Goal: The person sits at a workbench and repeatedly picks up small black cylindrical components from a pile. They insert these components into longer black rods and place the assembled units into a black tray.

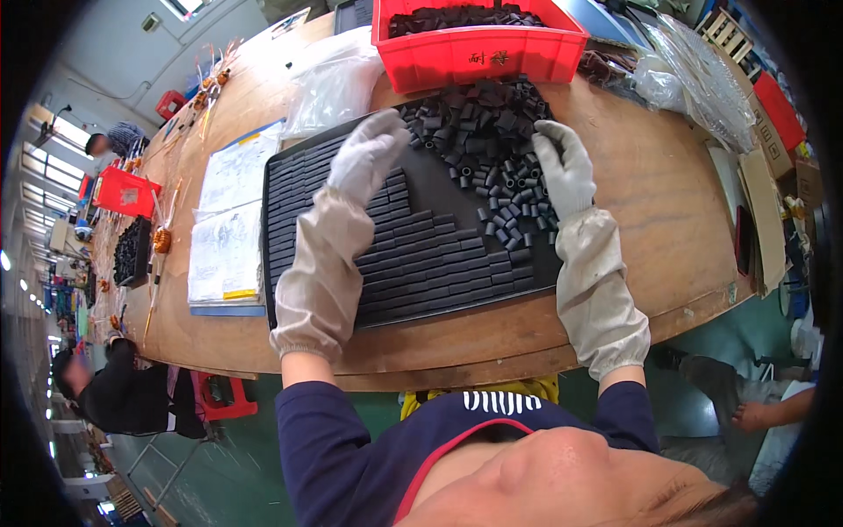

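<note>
- A black tray (290, 176) is laid on the wooden table (650, 193), its long axis running left to right, slightly tilted.
- Small black tubes (492, 132) are heaped at its far right; neat rows (421, 263) run lengthwise.
- The gloved left hand (369, 158) is held open above the rows, gripping nothing.
- The gloved right hand (566, 171) is rested flat on the loose tubes, fingers spread.

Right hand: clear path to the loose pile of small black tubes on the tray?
Probably yes. The gloved right hand already rests at the edge of the loose pile of small black tubes on the black tray; nothing lies between them.
</note>
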`<state>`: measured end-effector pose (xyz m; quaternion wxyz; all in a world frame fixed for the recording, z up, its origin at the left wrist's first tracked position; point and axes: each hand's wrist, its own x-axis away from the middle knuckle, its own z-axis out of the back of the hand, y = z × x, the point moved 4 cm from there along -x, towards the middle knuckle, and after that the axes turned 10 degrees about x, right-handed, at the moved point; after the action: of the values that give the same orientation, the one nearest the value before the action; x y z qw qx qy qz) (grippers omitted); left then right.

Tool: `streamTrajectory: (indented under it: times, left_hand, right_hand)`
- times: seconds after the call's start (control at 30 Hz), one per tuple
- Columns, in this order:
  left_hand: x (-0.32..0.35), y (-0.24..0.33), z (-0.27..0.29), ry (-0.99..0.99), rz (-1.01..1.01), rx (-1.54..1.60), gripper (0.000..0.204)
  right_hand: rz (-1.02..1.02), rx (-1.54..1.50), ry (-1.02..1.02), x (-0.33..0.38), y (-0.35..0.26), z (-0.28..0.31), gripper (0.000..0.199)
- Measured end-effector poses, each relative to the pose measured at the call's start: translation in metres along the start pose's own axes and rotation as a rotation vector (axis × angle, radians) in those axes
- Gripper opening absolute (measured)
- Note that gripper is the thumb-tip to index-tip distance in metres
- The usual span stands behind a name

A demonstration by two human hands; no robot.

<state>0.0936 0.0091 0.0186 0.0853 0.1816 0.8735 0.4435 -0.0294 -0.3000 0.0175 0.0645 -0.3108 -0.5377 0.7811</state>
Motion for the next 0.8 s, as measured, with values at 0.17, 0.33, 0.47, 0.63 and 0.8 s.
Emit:
streamTrajectory:
  times: [0.17,0.33,0.47,0.63,0.8]
  left_hand:
    - [0.059,-0.042,-0.047,-0.076,0.151,0.204,0.045]
    - [0.072,-0.047,-0.066,-0.112,0.2,0.007,0.029]
    - [0.08,-0.056,-0.069,-0.083,0.248,-0.152,0.031]
    - [0.08,-0.055,-0.07,-0.104,0.188,-0.173,0.031]
    - [0.08,-0.051,-0.067,-0.041,0.073,-0.434,0.031]
  right_hand:
    - [0.299,0.495,0.058,-0.009,0.003,0.01,0.017]
    - [0.459,0.783,-0.011,-0.005,-0.004,0.005,0.015]
    - [0.637,0.894,-0.127,0.009,-0.019,-0.009,0.015]
    - [0.64,0.801,-0.038,0.007,-0.017,-0.008,0.013]
    - [0.104,0.029,-0.338,0.021,-0.037,-0.014,0.018]
